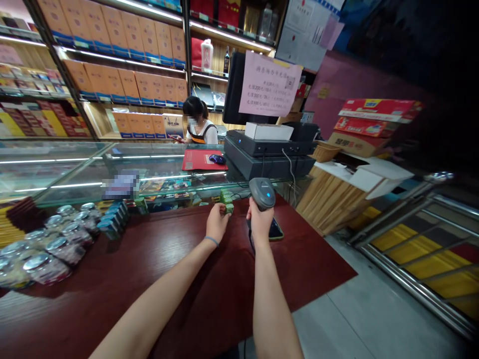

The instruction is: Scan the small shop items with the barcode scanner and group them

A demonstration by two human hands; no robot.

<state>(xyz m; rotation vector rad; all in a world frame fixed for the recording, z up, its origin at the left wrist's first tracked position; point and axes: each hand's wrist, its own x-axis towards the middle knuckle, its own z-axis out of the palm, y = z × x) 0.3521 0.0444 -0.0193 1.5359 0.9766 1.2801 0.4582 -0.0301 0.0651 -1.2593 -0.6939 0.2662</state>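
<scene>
Over the dark red tabletop, my right hand is wrapped around the handle of a grey barcode scanner, whose blue light is lit. A phone lies on the table just beside that hand, partly hidden by it. My left hand, with a blue band at the wrist, pinches a small green box at the near end of a short row of similar green boxes. The scanner is a little to the right of this row and apart from it.
Jars with metallic lids and small blue-green boxes stand at left. Behind is a glass counter with a mouse, a monitor and a cash drawer. A person sits beyond. Metal railing runs at right.
</scene>
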